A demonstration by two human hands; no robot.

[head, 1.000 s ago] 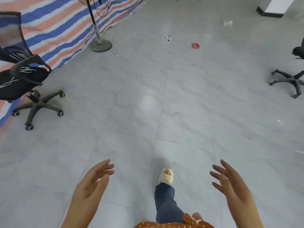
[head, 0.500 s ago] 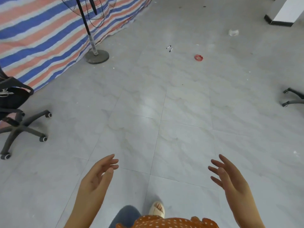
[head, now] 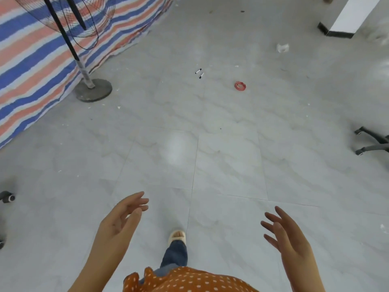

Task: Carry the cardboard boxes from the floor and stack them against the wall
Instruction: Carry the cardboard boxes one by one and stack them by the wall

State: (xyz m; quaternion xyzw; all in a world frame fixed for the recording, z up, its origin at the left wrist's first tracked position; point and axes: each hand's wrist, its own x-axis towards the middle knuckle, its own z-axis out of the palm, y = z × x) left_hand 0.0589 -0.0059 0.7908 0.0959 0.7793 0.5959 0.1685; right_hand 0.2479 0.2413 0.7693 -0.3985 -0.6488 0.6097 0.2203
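Where striped tarp (head: 31, 66) meets floor (head: 210, 154), fan stand (head: 92, 89), scattered litter.

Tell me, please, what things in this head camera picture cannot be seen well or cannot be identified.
- Cardboard boxes and the stacking wall: none in the head view.
- Fan: its head is cut by the top edge.
- Right chair base: only legs show; the right edge cuts the rest.
- Caster at the left edge: its chair is out of view.
- White scrap: too small to identify.
- Left hand and right hand: open, holding nothing.
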